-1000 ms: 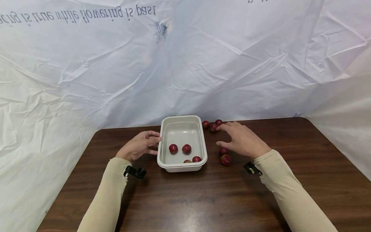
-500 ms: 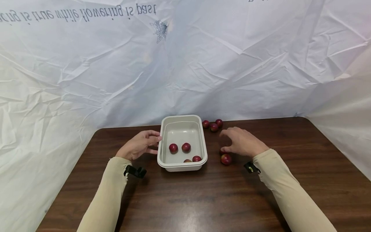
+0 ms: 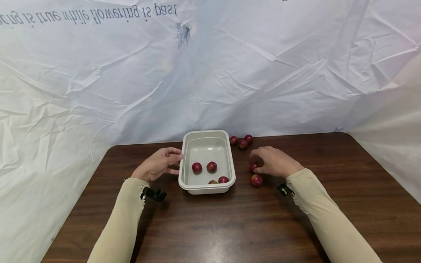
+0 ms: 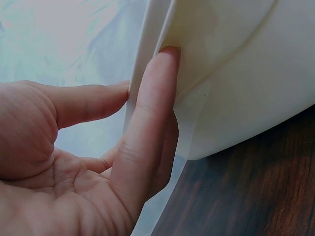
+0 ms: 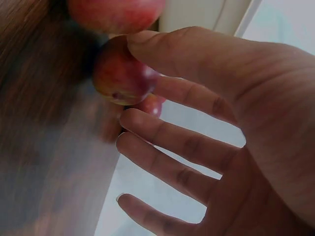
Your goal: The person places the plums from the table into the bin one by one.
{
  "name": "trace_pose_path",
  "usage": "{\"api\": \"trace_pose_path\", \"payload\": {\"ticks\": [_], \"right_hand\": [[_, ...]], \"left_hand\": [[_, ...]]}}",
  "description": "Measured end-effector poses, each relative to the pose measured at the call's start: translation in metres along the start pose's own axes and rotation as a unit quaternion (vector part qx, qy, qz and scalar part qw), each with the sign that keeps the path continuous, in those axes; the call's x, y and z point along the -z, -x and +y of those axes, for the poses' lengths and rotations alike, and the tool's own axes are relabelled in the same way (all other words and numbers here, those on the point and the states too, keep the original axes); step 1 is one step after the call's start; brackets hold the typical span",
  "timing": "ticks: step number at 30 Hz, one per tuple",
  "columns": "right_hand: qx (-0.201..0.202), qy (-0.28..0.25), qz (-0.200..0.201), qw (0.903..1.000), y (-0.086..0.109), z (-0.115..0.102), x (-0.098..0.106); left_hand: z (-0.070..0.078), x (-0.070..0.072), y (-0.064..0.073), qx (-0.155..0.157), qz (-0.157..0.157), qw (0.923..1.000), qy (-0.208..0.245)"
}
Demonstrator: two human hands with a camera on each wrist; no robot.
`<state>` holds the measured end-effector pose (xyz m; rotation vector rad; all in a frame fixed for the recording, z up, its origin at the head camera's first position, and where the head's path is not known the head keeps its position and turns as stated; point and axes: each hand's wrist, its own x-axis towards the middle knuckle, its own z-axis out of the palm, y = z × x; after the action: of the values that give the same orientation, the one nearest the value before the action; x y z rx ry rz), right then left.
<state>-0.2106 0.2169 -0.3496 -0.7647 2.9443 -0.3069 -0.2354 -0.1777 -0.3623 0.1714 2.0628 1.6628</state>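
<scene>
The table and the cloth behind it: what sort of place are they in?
Perhaps a makeshift filming or work booth; the room beyond is hidden. Printed white cloth closes off the back and sides of a dark table, and a black strap sits at the left wrist.

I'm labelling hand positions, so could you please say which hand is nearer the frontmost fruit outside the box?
Right hand: it is just beyond that fruit; the left hand is across the box, at its left rim.
</scene>
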Motion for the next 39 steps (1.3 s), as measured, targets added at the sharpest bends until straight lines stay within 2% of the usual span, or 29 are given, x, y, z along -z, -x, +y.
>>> {"api": "trace_pose_path", "payload": {"ticks": [9, 16, 27, 39], "right_hand": [[0.01, -0.012, -0.006, 0.9999, -0.003, 0.004, -0.005], [0.043, -0.015, 0.004, 0.9989, -0.007, 0.006, -0.01], [0.049, -0.012, 0.018, 0.9986, -0.007, 0.008, -0.012], [0.043, -0.007, 0.059, 0.9973, -0.006, 0.005, -0.01]], "left_hand": [[0.002, 0.0, 0.001, 0.002, 0.002, 1.0, -0.003], [0.003, 0.0, 0.001, 0.003, 0.002, 1.0, -0.003], [0.002, 0.0, 0.001, 0.001, -0.002, 1.0, 0.001], [0.001, 0.0, 0.001, 0.003, -0.002, 1.0, 0.004]]}}
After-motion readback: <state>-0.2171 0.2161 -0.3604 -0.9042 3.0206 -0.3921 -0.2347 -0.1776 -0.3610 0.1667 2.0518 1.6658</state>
